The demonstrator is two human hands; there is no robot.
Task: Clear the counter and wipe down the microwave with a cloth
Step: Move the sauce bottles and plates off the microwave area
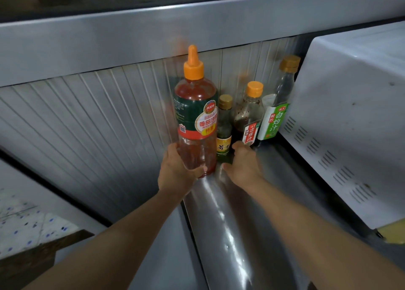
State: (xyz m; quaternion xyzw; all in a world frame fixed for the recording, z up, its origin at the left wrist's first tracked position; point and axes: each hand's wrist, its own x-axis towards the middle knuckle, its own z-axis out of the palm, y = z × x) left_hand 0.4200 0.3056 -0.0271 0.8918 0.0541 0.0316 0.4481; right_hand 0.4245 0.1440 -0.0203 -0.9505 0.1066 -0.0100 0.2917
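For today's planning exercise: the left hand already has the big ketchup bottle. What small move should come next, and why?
Probably lift the ketchup bottle clear of the steel counter. The left hand already grips its base, and three smaller bottles still stand beside the microwave, near the right hand.

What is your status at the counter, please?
Left hand grips ketchup bottle. Right hand reaching at red-label sauce bottle, grip unclear. Microwave unwiped.

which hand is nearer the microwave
Right. The right hand reaches toward the small bottles beside the microwave; the left hand grips the ketchup bottle farther left.
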